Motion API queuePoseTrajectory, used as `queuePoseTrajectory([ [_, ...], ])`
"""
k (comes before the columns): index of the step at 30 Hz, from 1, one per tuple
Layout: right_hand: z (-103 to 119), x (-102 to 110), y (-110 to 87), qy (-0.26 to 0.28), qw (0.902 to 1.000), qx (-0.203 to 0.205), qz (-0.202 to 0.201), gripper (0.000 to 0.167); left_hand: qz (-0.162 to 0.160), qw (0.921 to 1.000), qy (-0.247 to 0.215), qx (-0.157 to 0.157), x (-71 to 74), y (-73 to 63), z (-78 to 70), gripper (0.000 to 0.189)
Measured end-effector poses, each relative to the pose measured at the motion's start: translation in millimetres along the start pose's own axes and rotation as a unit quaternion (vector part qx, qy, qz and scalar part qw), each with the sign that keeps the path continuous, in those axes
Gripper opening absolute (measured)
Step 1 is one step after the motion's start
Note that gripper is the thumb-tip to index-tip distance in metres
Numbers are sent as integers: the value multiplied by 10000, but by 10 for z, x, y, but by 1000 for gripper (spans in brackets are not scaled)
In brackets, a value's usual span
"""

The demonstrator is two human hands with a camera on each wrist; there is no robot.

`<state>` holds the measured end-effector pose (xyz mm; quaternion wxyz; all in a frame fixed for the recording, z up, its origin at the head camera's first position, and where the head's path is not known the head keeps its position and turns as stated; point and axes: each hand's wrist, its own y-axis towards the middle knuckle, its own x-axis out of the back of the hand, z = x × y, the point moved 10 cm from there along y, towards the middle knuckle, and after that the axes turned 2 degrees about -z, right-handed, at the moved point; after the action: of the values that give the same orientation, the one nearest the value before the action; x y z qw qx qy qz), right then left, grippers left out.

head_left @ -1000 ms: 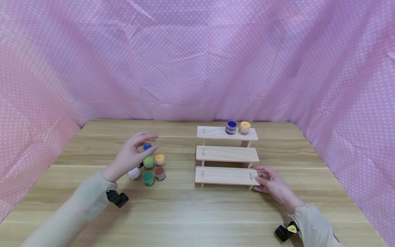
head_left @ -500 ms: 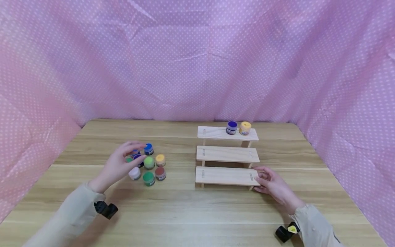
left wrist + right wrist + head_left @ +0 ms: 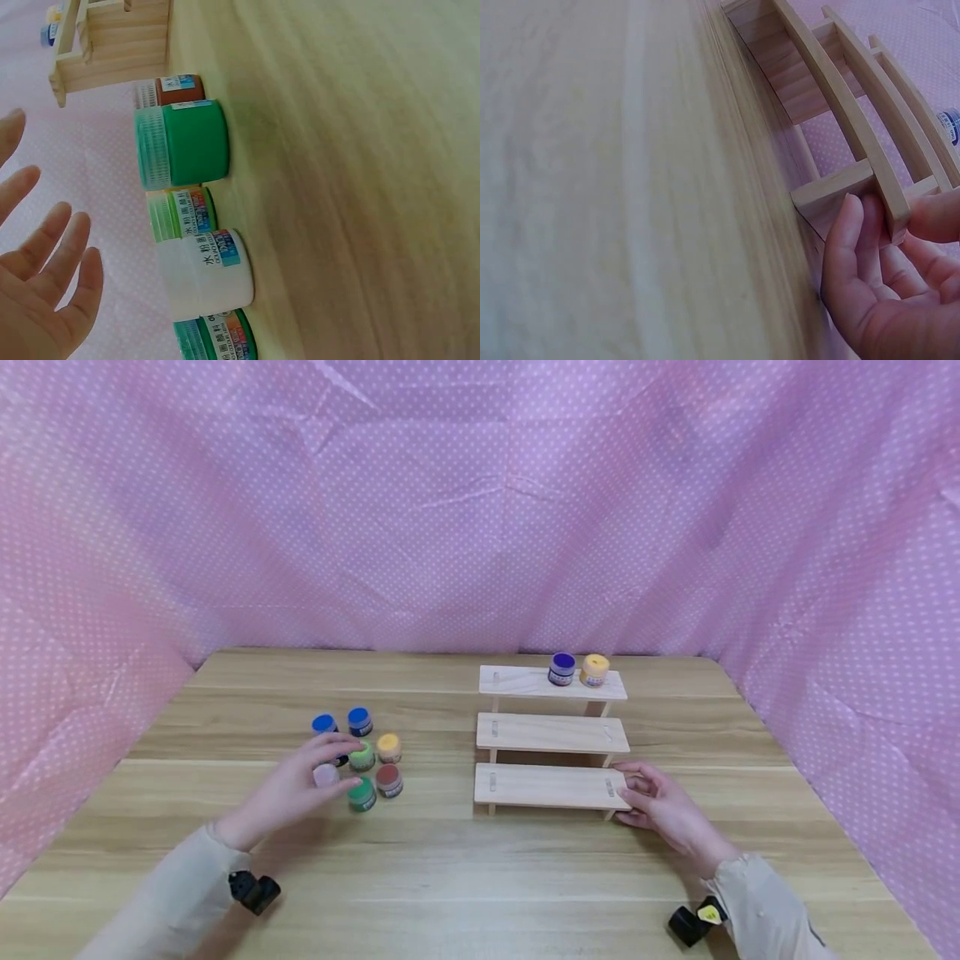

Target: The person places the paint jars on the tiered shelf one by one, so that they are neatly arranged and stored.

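Note:
My left hand (image 3: 288, 789) hovers above the near side of a cluster of gouache paint jars, thumb and fingers spread apart. The dark green jar (image 3: 362, 797) and light green jar (image 3: 363, 760) are nearest its fingertips. A white jar (image 3: 326, 774) shows between thumb and fingers. In the left wrist view the fingers touch no jar, and another green jar (image 3: 225, 337) appears at the bottom. My right hand (image 3: 671, 814) grips the right end of the lowest step of a three-step wooden shelf (image 3: 547, 786). The right wrist view shows fingers (image 3: 847, 247) curled beneath the board.
Brown (image 3: 389, 781), yellow (image 3: 388, 748) and two blue-lidded jars (image 3: 360, 721) complete the visible cluster. A purple jar (image 3: 562, 669) and a yellow-orange jar (image 3: 595, 670) stand on the top step. Pink dotted cloth (image 3: 480, 527) hangs behind the wooden table (image 3: 450, 877).
My left hand has moved left and then nearer and lower, from the far jars toward the dark green one, uncovering the blue jars. The right hand stays on the shelf.

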<state>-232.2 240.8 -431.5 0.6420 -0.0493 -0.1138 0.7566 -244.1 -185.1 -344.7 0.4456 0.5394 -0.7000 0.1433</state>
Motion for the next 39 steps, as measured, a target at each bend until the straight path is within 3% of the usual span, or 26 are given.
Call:
queuePoseTrajectory([
  [8,1,4,-4,4,10000,-8,20,29,350,9993,114,74,-141,-64,51,44],
  [16,-8,-8,-2,68,10000,-1,26,29,952,9954,60,94,-270,-118,64,32],
  [39,-17,-21,13,101,9998,17,141,27,1183,9911,604,-98,-366,-112,111,35],
])
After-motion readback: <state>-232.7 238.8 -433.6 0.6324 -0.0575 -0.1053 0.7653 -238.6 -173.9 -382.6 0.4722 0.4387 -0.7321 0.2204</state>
